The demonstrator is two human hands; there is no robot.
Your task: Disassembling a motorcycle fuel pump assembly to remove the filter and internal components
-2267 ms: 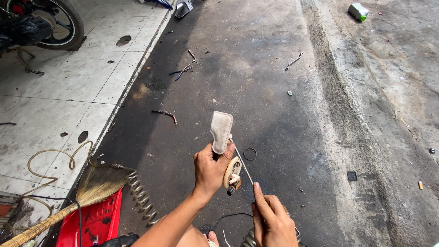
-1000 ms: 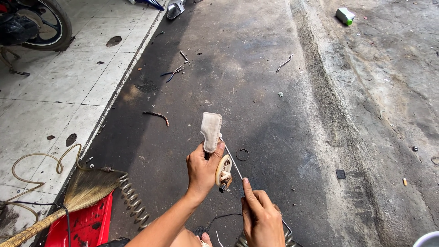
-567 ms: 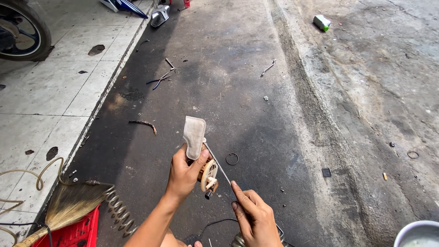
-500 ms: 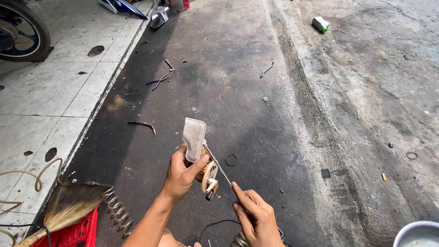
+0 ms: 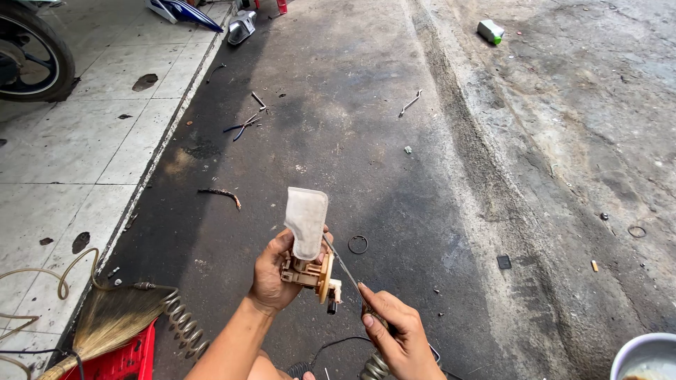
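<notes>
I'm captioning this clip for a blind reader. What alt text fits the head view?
A person's left hand holds up a small tan pump assembly topped by a whitish mesh filter sock, while the right hand sets a thin metal tool against it. Below is dark, oily pavement, with a straw broom and red crate lower left.

Dark, oil-stained asphalt ground [image 5: 394,105] carries scattered debris: a small ring [image 5: 358,244], a bent metal scrap [image 5: 410,103], a rusty hook-shaped piece [image 5: 220,193], and what looks like a green-and-white can [image 5: 491,31]. Pale tiles [image 5: 70,162] adjoin it at the left.
</notes>
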